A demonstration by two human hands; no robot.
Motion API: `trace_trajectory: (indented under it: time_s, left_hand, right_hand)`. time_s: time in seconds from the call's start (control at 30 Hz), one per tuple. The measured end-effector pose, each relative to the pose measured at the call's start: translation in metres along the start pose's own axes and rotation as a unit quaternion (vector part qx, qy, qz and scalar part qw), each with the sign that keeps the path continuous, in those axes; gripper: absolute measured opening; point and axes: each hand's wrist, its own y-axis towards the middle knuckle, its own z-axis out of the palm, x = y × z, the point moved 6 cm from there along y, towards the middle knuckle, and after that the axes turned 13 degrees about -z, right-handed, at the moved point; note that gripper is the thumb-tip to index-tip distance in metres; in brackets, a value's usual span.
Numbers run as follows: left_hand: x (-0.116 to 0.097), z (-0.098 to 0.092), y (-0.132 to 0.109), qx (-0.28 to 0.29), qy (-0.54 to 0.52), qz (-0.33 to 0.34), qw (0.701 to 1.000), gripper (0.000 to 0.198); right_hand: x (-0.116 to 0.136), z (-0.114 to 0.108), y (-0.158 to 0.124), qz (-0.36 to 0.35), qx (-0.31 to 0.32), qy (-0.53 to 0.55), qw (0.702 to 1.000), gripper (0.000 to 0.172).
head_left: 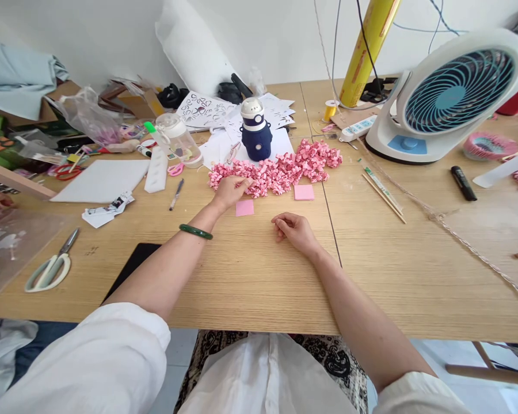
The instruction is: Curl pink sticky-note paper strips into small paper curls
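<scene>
My left hand (231, 191), with a green bangle on its wrist, reaches to the near edge of a heap of pink folded paper pieces (280, 167); its fingers are curled and touch the pieces. A small pink paper square (244, 207) lies just below that hand. My right hand (294, 229) rests on the wooden table (250, 276) with its fingers loosely curled, holding nothing I can see. A second pink square (304, 192) lies above it, near the heap.
A navy and white bottle (255, 131) stands behind the heap. Scissors (52, 267) lie at left, a white desk fan (451, 95) at right, chopsticks (383, 190), a black marker (463, 183), a yellow roll (366, 49). Clutter fills the back left.
</scene>
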Motion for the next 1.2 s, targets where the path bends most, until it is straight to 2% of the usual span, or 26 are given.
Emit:
trace_trajectory:
  time_s: [0.07, 0.13, 0.23, 0.37, 0.47, 0.6, 0.7, 0.9, 1.1, 1.2]
  left_hand:
    - [0.000, -0.006, -0.003, -0.015, -0.040, 0.010, 0.999, 0.033]
    - [-0.001, -0.015, -0.009, -0.055, -0.053, 0.026, 0.997, 0.032]
    - [0.001, -0.024, -0.023, -0.092, -0.007, 0.030, 0.995, 0.026]
    - [0.012, -0.021, -0.045, -0.065, 0.127, -0.036, 0.989, 0.017]
    - [0.017, -0.014, -0.058, -0.037, 0.179, -0.089, 0.979, 0.025]
    - [0.012, -0.002, -0.060, -0.025, 0.190, -0.059, 0.980, 0.034]
    - [0.018, 0.007, -0.051, -0.007, 0.196, -0.062, 0.979, 0.037]
    - [0.034, 0.015, -0.038, 0.032, 0.165, -0.082, 0.982, 0.045]
    - [0.022, -0.001, -0.054, -0.038, 0.152, -0.079, 0.985, 0.021]
    - [0.006, -0.007, -0.070, -0.051, 0.043, -0.039, 0.997, 0.019]
  right_hand:
    - [0.000, 0.000, 0.000, 0.000, 0.001, -0.003, 1.000, 0.016]
    - [0.000, 0.000, 0.000, 0.000, 0.002, -0.005, 1.000, 0.017]
    - [0.001, 0.000, 0.001, 0.001, 0.000, -0.002, 1.000, 0.017]
    - [0.003, 0.000, 0.001, 0.009, -0.003, -0.004, 1.000, 0.014]
    - [0.004, -0.001, 0.000, 0.010, -0.005, 0.003, 1.000, 0.014]
    - [0.005, -0.002, 0.000, 0.007, -0.004, 0.011, 1.000, 0.013]
    - [0.004, -0.002, 0.000, 0.001, -0.006, 0.003, 1.000, 0.014]
    - [0.005, -0.001, -0.001, -0.001, 0.001, 0.017, 1.000, 0.011]
    - [0.005, -0.002, 0.000, 0.002, 0.001, 0.016, 1.000, 0.013]
    - [0.004, -0.004, 0.001, 0.009, -0.018, 0.048, 0.999, 0.015]
